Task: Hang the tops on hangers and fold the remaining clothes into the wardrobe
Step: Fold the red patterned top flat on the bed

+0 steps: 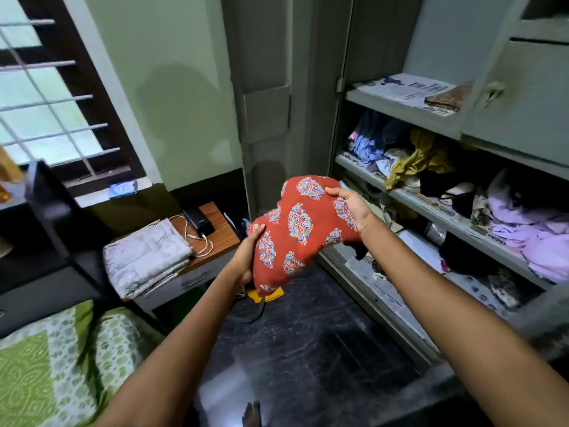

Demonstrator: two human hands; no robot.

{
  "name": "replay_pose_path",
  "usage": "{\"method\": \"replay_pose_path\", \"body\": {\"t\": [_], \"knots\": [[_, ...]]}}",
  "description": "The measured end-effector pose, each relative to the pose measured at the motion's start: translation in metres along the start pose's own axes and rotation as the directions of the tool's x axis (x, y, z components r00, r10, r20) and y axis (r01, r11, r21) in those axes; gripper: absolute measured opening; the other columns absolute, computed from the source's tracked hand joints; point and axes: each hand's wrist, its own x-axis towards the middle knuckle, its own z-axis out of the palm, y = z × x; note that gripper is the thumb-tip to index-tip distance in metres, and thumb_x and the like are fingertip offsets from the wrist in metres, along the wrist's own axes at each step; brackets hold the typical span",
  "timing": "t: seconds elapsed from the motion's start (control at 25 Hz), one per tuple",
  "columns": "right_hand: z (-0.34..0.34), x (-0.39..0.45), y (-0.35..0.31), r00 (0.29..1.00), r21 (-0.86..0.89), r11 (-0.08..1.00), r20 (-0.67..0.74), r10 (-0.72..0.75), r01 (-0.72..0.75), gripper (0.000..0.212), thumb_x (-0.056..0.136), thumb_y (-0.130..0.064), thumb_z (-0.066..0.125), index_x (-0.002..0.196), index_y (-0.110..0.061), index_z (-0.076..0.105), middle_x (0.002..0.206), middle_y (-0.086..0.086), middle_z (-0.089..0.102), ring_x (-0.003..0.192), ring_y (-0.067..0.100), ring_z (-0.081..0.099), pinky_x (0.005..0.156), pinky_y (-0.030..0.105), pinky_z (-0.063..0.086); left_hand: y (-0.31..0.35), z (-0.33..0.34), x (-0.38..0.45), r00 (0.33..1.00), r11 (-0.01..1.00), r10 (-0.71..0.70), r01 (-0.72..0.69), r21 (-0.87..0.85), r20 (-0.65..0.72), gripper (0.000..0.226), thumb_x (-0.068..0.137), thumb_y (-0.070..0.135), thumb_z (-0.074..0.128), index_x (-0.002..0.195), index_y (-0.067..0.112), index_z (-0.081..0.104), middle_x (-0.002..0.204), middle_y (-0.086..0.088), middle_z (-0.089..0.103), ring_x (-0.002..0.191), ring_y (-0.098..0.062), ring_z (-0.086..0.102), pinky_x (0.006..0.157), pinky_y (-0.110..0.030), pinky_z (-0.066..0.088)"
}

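A folded red printed cloth [298, 229] is held in the air between both hands, in front of the open wardrobe [400, 192]; its lower edge at seven o'clock is gripped by the left hand [248, 257]; its upper edge at two o'clock is clasped by the right hand [354, 208]; crumpled clothes [412, 158] are seen on the shelves at three o'clock.

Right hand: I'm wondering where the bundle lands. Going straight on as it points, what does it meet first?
Probably the wardrobe's middle shelf, near the mustard-yellow cloth, though depth is unclear. The right hand holds the red printed garment.
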Motion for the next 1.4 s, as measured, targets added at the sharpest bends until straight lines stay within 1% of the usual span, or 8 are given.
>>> {"method": "replay_pose_path", "body": {"t": [0.12, 0.4, 0.56, 0.68, 0.8, 0.92, 1.16, 1.4], "knots": [[0.011, 0.050, -0.028, 0.994, 0.008, 0.998, -0.088, -0.063, 0.064, 0.035, 0.097, -0.023, 0.039, 0.087, -0.001, 0.065, 0.071, 0.012, 0.071, 0.059, 0.022, 0.069, 0.055, 0.030, 0.057, 0.028, 0.008, 0.047, 0.986, 0.987, -0.109, 0.123, -0.108, 0.126, 0.040, 0.095, 0.044, 0.043, 0.109, 0.012, 0.063, 0.087, -0.010, 0.073, 0.073, -0.025, 0.071, 0.071, -0.039, 0.049], [0.012, 0.111, -0.091, 0.968, 0.018, 0.991, -0.218, -0.124, 0.131, 0.047, 0.098, -0.019, 0.041, 0.068, -0.001, 0.073, 0.064, 0.010, 0.070, 0.052, 0.020, 0.067, 0.048, 0.027, 0.056, 0.060, 0.046, 0.139, 0.876, 0.866, -0.237, 0.386, -0.318, 0.420, 0.078, 0.077, 0.068, 0.051, 0.129, 0.010, 0.051, 0.128, -0.023, 0.055, 0.114, -0.041, 0.054, 0.098, -0.059, 0.040], [-0.024, 0.123, -0.137, 0.918, -0.063, 0.983, -0.352, -0.183, 0.172, 0.026, 0.096, -0.019, 0.044, 0.090, -0.002, 0.062, 0.065, 0.009, 0.070, 0.054, 0.019, 0.067, 0.052, 0.025, 0.056, 0.079, 0.079, 0.188, 0.900, 0.880, -0.196, 0.336, -0.336, 0.388, 0.044, 0.085, 0.055, 0.050, 0.101, 0.016, 0.062, 0.098, -0.009, 0.064, 0.084, -0.024, 0.060, 0.076, -0.039, 0.050], [-0.066, 0.129, -0.181, 0.900, -0.159, 0.981, -0.401, -0.170, 0.115, 0.026, 0.095, -0.022, 0.044, 0.093, -0.003, 0.062, 0.069, 0.009, 0.071, 0.057, 0.019, 0.067, 0.057, 0.027, 0.057, 0.103, 0.099, 0.228, 0.894, 0.944, -0.105, 0.227, -0.238, 0.436, 0.049, 0.069, 0.032, 0.077, 0.111, 0.009, 0.066, 0.108, -0.014, 0.068, 0.092, -0.029, 0.067, 0.077, -0.042, 0.056], [-0.104, 0.140, -0.233, 0.905, -0.310, 0.949, -0.419, -0.077, -0.062, 0.028, 0.096, -0.024, 0.044, 0.090, -0.004, 0.062, 0.067, 0.010, 0.070, 0.055, 0.020, 0.068, 0.053, 0.031, 0.058, 0.120, 0.136, 0.279, 0.941, 0.988, 0.017, 0.036, -0.148, 0.338, 0.042, 0.081, 0.015, 0.067, 0.121, 0.008, 0.057, 0.109, -0.015, 0.067, 0.090, -0.028, 0.067, 0.076, -0.042, 0.057], [-0.139, 0.163, -0.291, 0.888, -0.557, 0.795, -0.457, -0.054, -0.238, 0.025, 0.096, -0.025, 0.048, 0.092, -0.004, 0.062, 0.071, 0.007, 0.071, 0.059, 0.019, 0.068, 0.059, 0.029, 0.058, 0.138, 0.181, 0.317, 0.974, 0.992, 0.119, -0.106, -0.074, 0.195, 0.039, 0.082, 0.010, 0.067, 0.121, 0.009, 0.057, 0.107, -0.012, 0.067, 0.093, -0.027, 0.065, 0.086, -0.044, 0.053], [-0.194, 0.206, -0.430, 0.751, -0.876, 0.380, -0.460, -0.474, -0.297, 0.004, 0.093, -0.010, 0.055, 0.090, -0.008, 0.056, 0.065, 0.004, 0.051, 0.049, 0.015, 0.048, 0.045, 0.021, 0.039, 0.187, 0.311, 0.381, 0.944, 0.947, 0.311, -0.297, -0.124, 0.112, 0.044, 0.081, 0.008, 0.068, 0.123, 0.008, 0.055, 0.116, -0.012, 0.064, 0.099, -0.027, 0.063, 0.089, -0.039, 0.051], [-0.257, 0.241, -0.517, 0.659, -0.821, 0.135, -0.533, -0.530, -0.556, 0.030, 0.087, -0.008, 0.059, 0.115, 0.002, 0.061, 0.112, 0.017, 0.064, 0.097, 0.033, 0.064, 0.086, 0.043, 0.054, 0.207, 0.419, 0.413, 0.965, 0.969, 0.209, -0.183, -0.163, 0.160, 0.036, 0.084, 0.010, 0.067, 0.113, 0.011, 0.047, 0.114, -0.012, 0.059, 0.098, -0.027, 0.061, 0.091, -0.043, 0.050]]}}
